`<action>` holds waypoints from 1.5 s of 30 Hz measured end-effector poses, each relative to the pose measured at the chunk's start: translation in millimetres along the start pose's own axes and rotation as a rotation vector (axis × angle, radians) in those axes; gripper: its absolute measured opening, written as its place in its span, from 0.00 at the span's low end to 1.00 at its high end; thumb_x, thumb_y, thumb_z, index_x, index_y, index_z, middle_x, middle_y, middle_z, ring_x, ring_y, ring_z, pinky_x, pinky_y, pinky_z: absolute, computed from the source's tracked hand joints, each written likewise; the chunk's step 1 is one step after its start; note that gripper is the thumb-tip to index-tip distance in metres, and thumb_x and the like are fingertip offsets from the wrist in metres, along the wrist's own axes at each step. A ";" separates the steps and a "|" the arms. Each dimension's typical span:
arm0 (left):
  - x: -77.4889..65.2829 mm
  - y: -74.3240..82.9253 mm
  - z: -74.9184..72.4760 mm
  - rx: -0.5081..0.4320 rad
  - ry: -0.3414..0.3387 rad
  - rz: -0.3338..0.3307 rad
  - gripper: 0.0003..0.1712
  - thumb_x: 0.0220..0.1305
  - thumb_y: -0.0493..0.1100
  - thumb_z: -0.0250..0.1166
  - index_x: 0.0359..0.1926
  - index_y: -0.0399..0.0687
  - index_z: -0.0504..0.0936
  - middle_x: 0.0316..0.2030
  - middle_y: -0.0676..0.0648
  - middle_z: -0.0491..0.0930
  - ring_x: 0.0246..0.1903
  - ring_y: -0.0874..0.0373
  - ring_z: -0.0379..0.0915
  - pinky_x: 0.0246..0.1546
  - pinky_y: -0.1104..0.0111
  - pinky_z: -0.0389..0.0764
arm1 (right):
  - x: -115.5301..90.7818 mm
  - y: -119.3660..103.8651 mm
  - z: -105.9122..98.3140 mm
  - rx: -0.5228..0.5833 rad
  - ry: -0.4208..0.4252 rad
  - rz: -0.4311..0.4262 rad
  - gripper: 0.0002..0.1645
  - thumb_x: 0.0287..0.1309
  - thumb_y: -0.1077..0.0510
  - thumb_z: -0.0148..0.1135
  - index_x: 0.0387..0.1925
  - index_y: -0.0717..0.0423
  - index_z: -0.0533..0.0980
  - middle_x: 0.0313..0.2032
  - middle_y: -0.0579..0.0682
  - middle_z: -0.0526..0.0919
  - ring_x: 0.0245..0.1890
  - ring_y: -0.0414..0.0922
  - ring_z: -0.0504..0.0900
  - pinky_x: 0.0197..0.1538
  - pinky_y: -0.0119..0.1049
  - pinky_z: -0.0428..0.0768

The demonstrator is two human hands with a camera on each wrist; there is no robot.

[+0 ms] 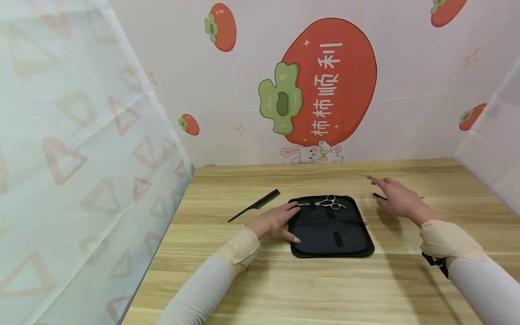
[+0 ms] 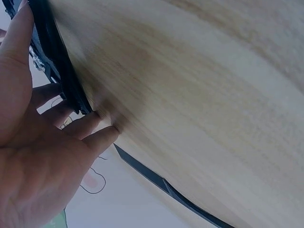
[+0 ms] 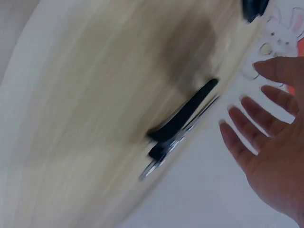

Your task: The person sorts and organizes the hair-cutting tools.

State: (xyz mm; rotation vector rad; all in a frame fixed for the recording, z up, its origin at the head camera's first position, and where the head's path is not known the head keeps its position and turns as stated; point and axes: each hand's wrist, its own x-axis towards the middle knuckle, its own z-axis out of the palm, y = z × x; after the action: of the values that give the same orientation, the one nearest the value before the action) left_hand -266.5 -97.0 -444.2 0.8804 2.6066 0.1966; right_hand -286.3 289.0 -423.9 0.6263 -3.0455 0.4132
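Observation:
My left hand (image 1: pixel 277 222) rests at the left edge of an unfolded black zip case (image 1: pixel 313 234), with its thumb on the lower panel and its fingers spread over the rim. A pair of silver scissors (image 1: pixel 334 204) lies in the case's upper part, tucked under a small strap. My right hand (image 1: pixel 400 198) hovers over the wood to the right of the case, with fingers spread and holding nothing. Below it in the right wrist view are a black hair clip (image 3: pixel 185 114) and a slim silver tool (image 3: pixel 178 137), blurred. In the head view the hand partly hides them.
A black rat-tail comb (image 1: pixel 266 200) lies on the wooden table (image 1: pixel 325 289) left of the case. Behind the table stands a wall sheet (image 1: pixel 239 90) printed with persimmons, and another patterned sheet (image 1: pixel 81 158) hangs along the left side.

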 end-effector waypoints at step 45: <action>-1.6 9.0 5.8 0.062 0.027 -0.002 0.62 0.57 0.73 0.69 0.82 0.53 0.51 0.82 0.45 0.42 0.80 0.47 0.38 0.76 0.59 0.54 | -10.2 73.9 -5.9 0.089 -0.093 0.177 0.30 0.61 0.54 0.67 0.46 0.82 0.73 0.37 0.71 0.81 0.36 0.62 0.80 0.41 0.59 0.79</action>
State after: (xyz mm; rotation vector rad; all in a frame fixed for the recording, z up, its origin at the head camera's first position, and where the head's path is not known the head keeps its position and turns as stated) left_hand -258.1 -90.8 -446.8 0.9018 2.6512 0.1290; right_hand -305.9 359.9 -437.6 0.3902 -3.1993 0.5406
